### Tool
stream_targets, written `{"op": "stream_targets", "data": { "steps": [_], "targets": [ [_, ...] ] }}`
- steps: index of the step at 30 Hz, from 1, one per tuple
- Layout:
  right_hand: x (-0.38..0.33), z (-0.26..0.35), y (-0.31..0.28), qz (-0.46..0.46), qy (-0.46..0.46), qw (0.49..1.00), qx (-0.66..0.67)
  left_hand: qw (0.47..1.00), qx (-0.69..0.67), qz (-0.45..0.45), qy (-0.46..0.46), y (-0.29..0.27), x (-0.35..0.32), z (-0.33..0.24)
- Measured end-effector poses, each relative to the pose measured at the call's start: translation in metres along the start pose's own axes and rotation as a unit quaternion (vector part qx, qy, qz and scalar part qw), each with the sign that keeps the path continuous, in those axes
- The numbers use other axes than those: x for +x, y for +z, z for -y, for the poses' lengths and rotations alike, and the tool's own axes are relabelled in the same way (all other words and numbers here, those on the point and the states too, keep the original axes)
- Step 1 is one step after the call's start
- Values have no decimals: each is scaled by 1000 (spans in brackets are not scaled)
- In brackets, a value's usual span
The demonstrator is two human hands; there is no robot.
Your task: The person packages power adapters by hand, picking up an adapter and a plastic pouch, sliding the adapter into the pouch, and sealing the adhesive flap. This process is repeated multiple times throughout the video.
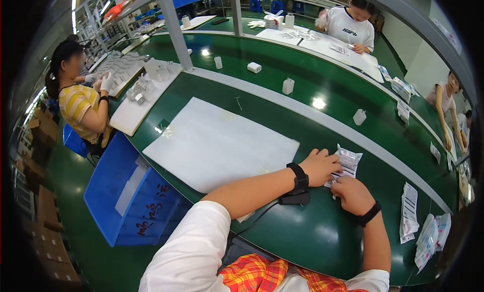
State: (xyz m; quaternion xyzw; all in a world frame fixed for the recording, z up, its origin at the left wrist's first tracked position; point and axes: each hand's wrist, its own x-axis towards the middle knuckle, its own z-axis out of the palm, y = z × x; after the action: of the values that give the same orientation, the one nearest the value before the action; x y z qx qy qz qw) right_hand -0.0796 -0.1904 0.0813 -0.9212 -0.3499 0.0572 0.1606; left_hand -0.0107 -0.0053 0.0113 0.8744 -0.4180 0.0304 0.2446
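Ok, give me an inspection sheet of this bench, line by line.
Surface: glossy green worktable, white foam mat at left.
Job's things: small clear plastic packet with white printed insert, pinched by both hands.
Clutter: white leaflets and clear bags at right; small white bottles on the grey-edged belt.
Hands: left hand and right hand, closed on the packet, black wristbands.
Cables: black cable from left wristband.
Surroundings: blue plastic bin; other people seated nearby.
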Motion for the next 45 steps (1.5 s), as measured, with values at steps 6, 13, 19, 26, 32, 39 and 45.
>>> {"op": "stream_targets", "data": {
  "steps": [6,13,19,26,32,39,45],
  "targets": [
    [-184,-18,-40,-209,191,957,60,997,-64,39,0,-11,-7,9],
    [-535,-29,66,-484,489,712,142,999,-38,38,-11,-27,-1,1],
    [-488,1,66,-381,675,576,-261,999,-25,-18,-24,-13,9,-3],
    [-112,24,-54,-367,325,871,29,988,130,-79,-26,-28,-14,-6],
    [7,-53,19,-241,215,930,-174,989,107,-91,-46,-18,-4,-12],
    [82,-140,-30,-78,266,943,186,980,105,-106,-131,-14,-5,5],
    [134,-161,-66,-266,229,887,300,986,110,-73,-98,-6,-9,7]
  ]
}}
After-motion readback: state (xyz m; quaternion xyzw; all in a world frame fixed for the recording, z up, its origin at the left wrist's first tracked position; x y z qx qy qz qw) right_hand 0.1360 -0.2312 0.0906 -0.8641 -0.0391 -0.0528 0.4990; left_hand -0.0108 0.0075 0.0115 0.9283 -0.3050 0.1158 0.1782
